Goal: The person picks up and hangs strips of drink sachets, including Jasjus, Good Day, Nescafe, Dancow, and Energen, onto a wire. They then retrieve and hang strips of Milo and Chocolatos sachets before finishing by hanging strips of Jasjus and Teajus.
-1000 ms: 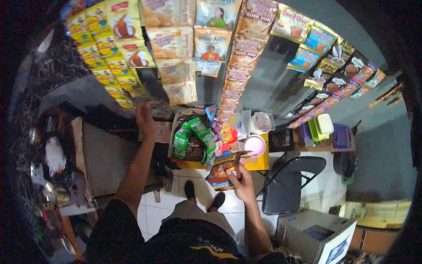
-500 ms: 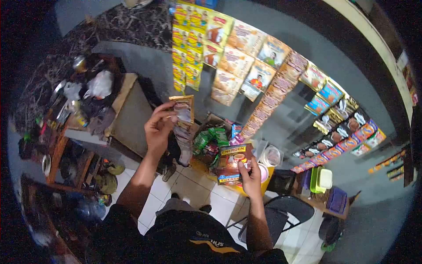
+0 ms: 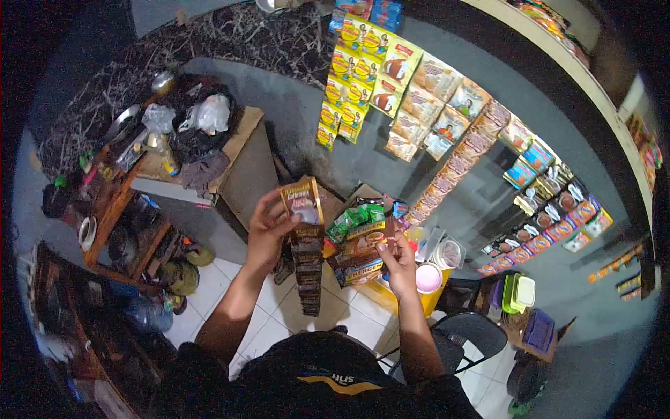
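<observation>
Head view: a hanging strip of sachets [image 3: 306,251] is gripped at its top by the left hand [image 3: 269,227], fingers closed; at 3 o'clock, a sachet pack [image 3: 363,253] is pinched by the right hand [image 3: 401,258].

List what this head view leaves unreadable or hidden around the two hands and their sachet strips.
- Head view: brown sachet strip in left hand; lower packets dark, print too small.
- Orange-brown sachet pack; right hand covers its edge.
- Yellow box; contents hidden by packets.
- Dark wooden shelf; items too dim.
</observation>
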The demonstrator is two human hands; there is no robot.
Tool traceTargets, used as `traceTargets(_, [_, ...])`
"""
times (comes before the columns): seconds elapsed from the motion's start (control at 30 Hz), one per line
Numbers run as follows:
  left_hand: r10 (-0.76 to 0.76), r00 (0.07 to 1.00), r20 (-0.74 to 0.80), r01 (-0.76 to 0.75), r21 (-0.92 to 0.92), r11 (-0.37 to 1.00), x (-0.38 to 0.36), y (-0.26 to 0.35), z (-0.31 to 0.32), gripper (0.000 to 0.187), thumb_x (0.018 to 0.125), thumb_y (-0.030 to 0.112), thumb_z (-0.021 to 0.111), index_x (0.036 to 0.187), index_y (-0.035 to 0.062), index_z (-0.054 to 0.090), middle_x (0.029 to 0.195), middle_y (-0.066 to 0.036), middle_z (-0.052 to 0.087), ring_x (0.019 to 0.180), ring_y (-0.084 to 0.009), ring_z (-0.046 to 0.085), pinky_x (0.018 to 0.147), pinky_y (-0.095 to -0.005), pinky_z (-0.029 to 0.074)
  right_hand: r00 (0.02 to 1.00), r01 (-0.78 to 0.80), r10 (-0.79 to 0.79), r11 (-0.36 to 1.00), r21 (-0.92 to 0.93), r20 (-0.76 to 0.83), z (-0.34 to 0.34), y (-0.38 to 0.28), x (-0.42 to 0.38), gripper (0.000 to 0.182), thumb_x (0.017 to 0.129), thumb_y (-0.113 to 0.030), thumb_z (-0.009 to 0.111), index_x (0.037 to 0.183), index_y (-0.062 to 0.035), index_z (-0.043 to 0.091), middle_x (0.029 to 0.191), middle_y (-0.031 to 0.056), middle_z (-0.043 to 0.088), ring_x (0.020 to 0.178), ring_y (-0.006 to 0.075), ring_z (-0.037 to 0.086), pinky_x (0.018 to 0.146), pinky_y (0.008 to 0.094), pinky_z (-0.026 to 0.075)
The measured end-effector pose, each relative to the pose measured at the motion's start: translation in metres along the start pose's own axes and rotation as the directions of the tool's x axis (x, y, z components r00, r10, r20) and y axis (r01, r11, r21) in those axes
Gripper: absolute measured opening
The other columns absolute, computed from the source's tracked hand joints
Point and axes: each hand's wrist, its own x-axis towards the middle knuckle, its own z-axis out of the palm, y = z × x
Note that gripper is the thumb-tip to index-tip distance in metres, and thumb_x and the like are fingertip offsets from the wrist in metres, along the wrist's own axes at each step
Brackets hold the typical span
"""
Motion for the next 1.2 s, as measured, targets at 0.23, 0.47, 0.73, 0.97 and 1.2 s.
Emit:
traceTargets(0.23, [0.007, 0.980, 0.199, -0.028, 0.107, 0.994, -0.034, 0.011, -0.028, 0.032, 0.081, -0.007, 0.062, 0.110, 0.0026, 0.053, 0.102, -0.008, 0.064, 0.095, -0.0157, 0.060, 0.083, -0.0284, 0.049, 0.981, -0.167, 0.185, 0.956, 0.243, -0.056, 0.022, 0.010, -0.023, 0.024, 0.088, -0.008, 0.057, 0.112, -0.0077, 0.052, 0.097, 0.0021, 0.060, 0.089, 0.0110, 0.057, 0.077, 0.0259, 0.047])
traceTargets(0.47, [0.003, 0.971, 0.239, -0.031, 0.115, 0.993, -0.047, 0.022, -0.018, 0.023, 0.085, -0.003, 0.059, 0.106, 0.0025, 0.052, 0.100, -0.007, 0.064, 0.096, -0.0122, 0.058, 0.084, -0.0251, 0.045, 0.950, -0.280, 0.311, 0.831, 0.481, 0.017, 0.033, -0.004, -0.056, 0.048, 0.079, 0.000, 0.052, 0.125, -0.0048, 0.044, 0.117, 0.0096, 0.055, 0.107, 0.0217, 0.054, 0.094, 0.0354, 0.043])
traceTargets(0.73, [-0.142, 0.899, 0.415, 0.061, 0.203, 0.977, -0.050, 0.020, 0.003, 0.024, 0.087, 0.001, 0.059, 0.110, -0.0008, 0.054, 0.102, -0.009, 0.065, 0.093, -0.0111, 0.060, 0.081, -0.0250, 0.046, 0.936, -0.317, 0.353, 0.852, 0.416, -0.010, 0.042, -0.002, -0.091, 0.040, 0.075, -0.003, 0.059, 0.114, 0.0003, 0.053, 0.105, 0.0091, 0.061, 0.096, 0.0208, 0.060, 0.091, 0.0347, 0.046])
traceTargets(0.97, [-0.198, 0.907, 0.372, 0.126, 0.211, 0.969, -0.043, 0.013, 0.008, 0.023, 0.087, 0.005, 0.060, 0.109, 0.0004, 0.054, 0.099, -0.008, 0.066, 0.091, -0.0107, 0.060, 0.080, -0.0245, 0.046, 0.958, -0.285, 0.287, 0.942, 0.179, 0.015, 0.042, -0.023, -0.080, 0.040, 0.087, -0.013, 0.061, 0.123, -0.0043, 0.048, 0.114, 0.0073, 0.060, 0.106, 0.0164, 0.056, 0.095, 0.0318, 0.041])
traceTargets(1.2, [0.037, 0.940, 0.339, -0.139, 0.280, 0.950, 0.004, 0.033, 0.046, 0.015, 0.088, 0.005, 0.060, 0.101, 0.0044, 0.052, 0.090, -0.002, 0.063, 0.086, -0.0076, 0.056, 0.078, -0.0215, 0.043, 0.997, -0.063, 0.061, 0.997, 0.037, 0.052, 0.008, -0.026, -0.032, 0.048, 0.093, -0.025, 0.054, 0.134, -0.0066, 0.037, 0.125, 0.0054, 0.052, 0.117, 0.0165, 0.046, 0.102, 0.0340, 0.034])
